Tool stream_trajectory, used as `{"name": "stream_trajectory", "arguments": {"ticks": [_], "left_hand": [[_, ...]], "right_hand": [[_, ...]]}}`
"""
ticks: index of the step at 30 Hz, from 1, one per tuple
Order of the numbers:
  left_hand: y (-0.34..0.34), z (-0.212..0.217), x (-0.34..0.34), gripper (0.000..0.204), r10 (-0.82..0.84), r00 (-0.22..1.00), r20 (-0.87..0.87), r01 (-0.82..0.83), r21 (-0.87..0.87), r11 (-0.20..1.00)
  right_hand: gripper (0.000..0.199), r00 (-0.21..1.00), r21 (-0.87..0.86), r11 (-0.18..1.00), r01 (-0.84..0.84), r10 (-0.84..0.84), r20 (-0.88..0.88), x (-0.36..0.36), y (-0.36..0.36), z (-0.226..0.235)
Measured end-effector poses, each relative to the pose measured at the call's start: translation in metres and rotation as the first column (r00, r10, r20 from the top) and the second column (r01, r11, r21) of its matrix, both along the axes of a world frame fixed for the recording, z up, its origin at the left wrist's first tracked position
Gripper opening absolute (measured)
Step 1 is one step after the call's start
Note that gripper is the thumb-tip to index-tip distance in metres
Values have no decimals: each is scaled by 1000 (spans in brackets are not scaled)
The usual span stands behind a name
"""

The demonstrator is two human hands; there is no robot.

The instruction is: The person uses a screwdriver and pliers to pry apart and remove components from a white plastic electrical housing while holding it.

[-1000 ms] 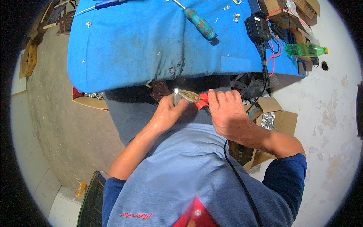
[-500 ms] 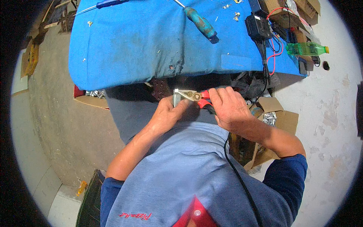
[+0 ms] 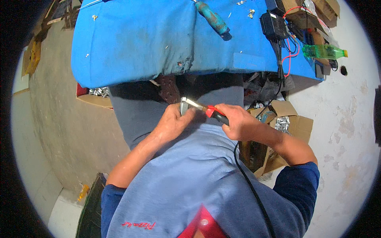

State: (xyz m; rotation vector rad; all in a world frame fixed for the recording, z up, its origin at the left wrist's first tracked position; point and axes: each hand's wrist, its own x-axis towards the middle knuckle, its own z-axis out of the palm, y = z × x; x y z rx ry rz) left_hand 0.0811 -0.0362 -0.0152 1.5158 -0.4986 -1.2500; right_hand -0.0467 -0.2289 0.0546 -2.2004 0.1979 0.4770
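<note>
Above my lap, my left hand (image 3: 174,121) pinches a small silver metal piece (image 3: 183,107) that stands upright between thumb and fingers. My right hand (image 3: 238,122) is wrapped round the red and black handles of a pair of pliers (image 3: 210,111). The pliers' jaws reach left to the upper end of the metal piece and appear to touch it. They are turned edge-on, so how far they close is hard to see. My fingers hide the lower part of the metal piece.
A blue cloth-covered table (image 3: 131,47) lies ahead, with a worn teal-handled screwdriver (image 3: 212,20) on it. Black adapters (image 3: 273,25), cables and a green bottle (image 3: 323,51) crowd its right side. Boxes of metal parts stand at left (image 3: 97,99) and right (image 3: 295,123).
My right hand has rolled and dropped slightly, turning the pliers from flat to edge-on, with the handles now tilted down to the right. My left hand keeps its pinch on the metal piece.
</note>
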Motion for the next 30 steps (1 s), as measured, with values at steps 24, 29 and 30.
{"name": "stream_trajectory", "arguments": {"ticks": [24, 29, 30], "left_hand": [[-8, 0, 4, 23, -41, 645, -763, -137, -168, 976], [-3, -4, 2, 20, -61, 645, -762, -130, -187, 974], [-3, -4, 3, 20, -60, 652, -756, -129, -189, 973]], "right_hand": [[30, 885, 427, 788, 444, -312, -346, -25, 4, 1], [51, 946, 268, 921, 284, -223, -235, -26, 1, -2], [52, 968, 229, 948, 220, -184, -168, -27, 1, -3]]}}
